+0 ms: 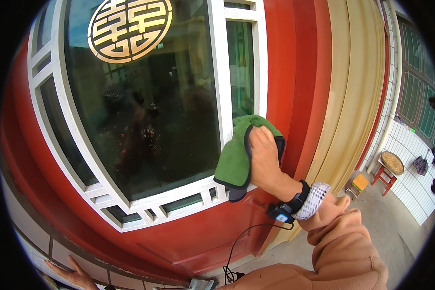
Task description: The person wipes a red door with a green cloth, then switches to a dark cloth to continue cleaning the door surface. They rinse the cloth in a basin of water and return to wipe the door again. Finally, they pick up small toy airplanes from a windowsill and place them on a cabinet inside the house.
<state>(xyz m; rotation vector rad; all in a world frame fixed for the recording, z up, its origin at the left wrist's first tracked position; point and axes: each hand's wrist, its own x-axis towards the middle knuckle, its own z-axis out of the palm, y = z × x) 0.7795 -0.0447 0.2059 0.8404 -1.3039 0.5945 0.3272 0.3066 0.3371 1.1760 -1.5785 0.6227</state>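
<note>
My right hand (pixel 266 156) grips a green cloth (pixel 235 159) with dark edging. The cloth lies against the white lattice frame (pixel 223 72) at the right side of a window in a red door panel (pixel 203 239). Part of it covers the lower end of the narrow right pane (pixel 241 65). Behind the lattice, the large dark glass pane (pixel 141 119) mirrors the surroundings. A round gold emblem (pixel 130 30) sits high on this glass. Down at the lower left, my left hand (pixel 72 273) has its fingers spread near the pale tiled wall (pixel 81 259) and holds nothing visible.
A black cable (pixel 232 250) hangs from a device on my right wrist. Cream moulded trim (pixel 344 90) borders the red frame. Farther right, a round tray of grain (pixel 392 162) rests on a red stool (pixel 383 179), near a small orange-topped stool (pixel 360 182).
</note>
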